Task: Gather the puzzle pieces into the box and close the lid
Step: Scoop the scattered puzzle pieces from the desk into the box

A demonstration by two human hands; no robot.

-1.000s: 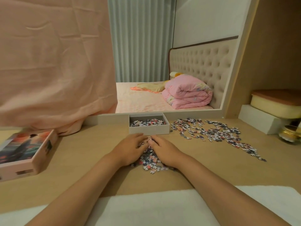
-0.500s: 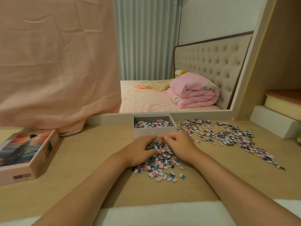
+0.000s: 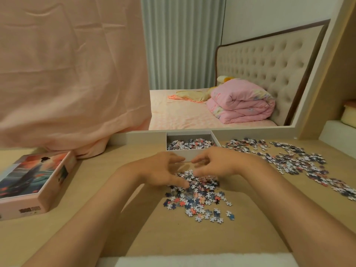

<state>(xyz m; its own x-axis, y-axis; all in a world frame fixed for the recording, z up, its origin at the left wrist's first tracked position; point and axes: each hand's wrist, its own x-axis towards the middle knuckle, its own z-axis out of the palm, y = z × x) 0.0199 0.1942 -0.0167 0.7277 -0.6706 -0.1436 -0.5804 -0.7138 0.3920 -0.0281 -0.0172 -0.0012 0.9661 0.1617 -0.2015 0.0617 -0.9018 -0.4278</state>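
Observation:
A shallow white box stands at the back of the desk with puzzle pieces in it. Just in front of it lies a loose pile of pieces. Above the far end of that pile, my left hand and my right hand face each other, cupped, with fingertips nearly meeting. My left thumb touches the pile. I see no pieces between the fingers. A longer scatter of pieces runs off to the right. The printed lid lies at the left.
A pink cloth hangs down onto the desk behind the lid. A mirror with a white frame stands right behind the box. A white block carries a yellow container at the far right. A white towel lies along the near edge.
Both hands lay flat on the pile, then drew their fingers together and rose off it. More of the pile now shows below them. The view has shifted closer.

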